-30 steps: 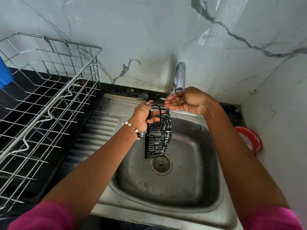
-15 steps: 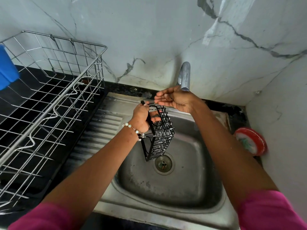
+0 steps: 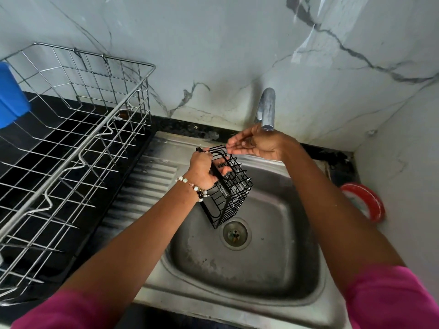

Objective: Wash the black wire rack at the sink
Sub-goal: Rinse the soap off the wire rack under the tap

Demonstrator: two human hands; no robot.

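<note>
- Lowest in the frame, two pink sleeves (image 3: 59, 309) enter from the bottom corners, with bare forearms reaching up toward the middle.
- The steel sink (image 3: 237, 276) fills the lower centre, its drain (image 3: 235, 233) just below the hanging rack.
- The left hand (image 3: 204, 169), with a bead bracelet (image 3: 192, 186) at the wrist, has its fingers closed around the upper frame of the black wire rack (image 3: 228, 195), which hangs tilted in the air over the basin, touching nothing else.
- The rack looks light and stiff, a rigid grid of thin wire; wet, it is likely slippery, so the thicker top rim or a corner bar seems the safest hold, as thin wires could dig into the fingers.
- The right hand (image 3: 256, 146) is in the centre of the frame, cupped palm-up with fingers loosely spread, holding nothing, just under the tap (image 3: 267, 110) and near the top edge of the rack.
- I cannot tell whether water is running.
- At left, a silver dish drainer (image 3: 78, 148) stands on the dark counter (image 3: 35, 110), with a blue object (image 3: 11, 96) at the far left edge.
- At right, a red lid (image 3: 365, 203) leans by the wall.
</note>
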